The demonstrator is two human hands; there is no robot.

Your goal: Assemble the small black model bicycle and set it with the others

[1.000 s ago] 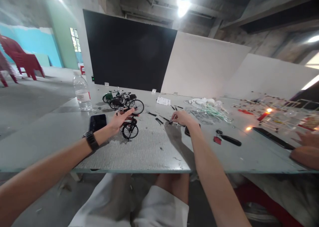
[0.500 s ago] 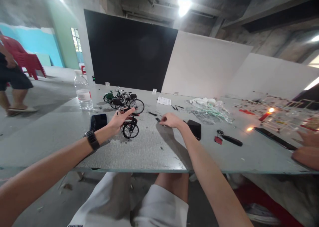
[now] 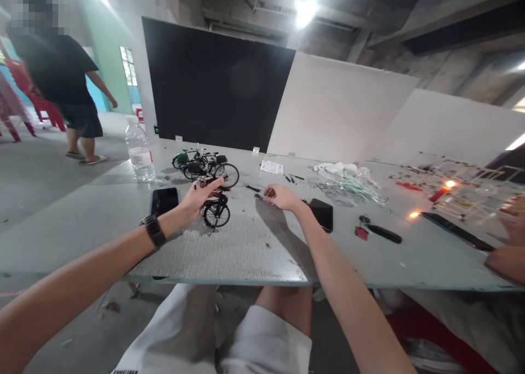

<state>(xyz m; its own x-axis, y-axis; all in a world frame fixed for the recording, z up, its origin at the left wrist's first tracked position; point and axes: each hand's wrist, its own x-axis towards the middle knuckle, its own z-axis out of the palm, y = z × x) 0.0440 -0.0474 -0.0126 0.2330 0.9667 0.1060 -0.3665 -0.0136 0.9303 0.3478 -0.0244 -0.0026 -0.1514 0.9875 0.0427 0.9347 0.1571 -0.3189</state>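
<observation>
My left hand (image 3: 199, 196) hangs just above a small black model bicycle (image 3: 216, 211), its fingertips by a red-and-black part at the top of the model. I cannot tell whether those fingers hold something tiny. My right hand (image 3: 282, 197) rests low over the grey table (image 3: 246, 253), close to a small black part (image 3: 259, 197). Whether it holds anything thin is unclear. A black phone (image 3: 322, 214) lies to the right of that hand, and another phone (image 3: 164, 201) lies to the left of the model.
Farther back stand more model bicycles (image 3: 205, 166) and a plastic water bottle (image 3: 140, 155). Sprues and white packing (image 3: 344, 185) lie to the right, beside a black-handled tool (image 3: 383, 233). A co-worker's hands (image 3: 506, 262) rest at the right edge; another person (image 3: 57, 73) stands at the back left.
My right hand has moved left, away from the black phone, which now shows fully. A person has walked in from the left at the back. My left hand has barely moved.
</observation>
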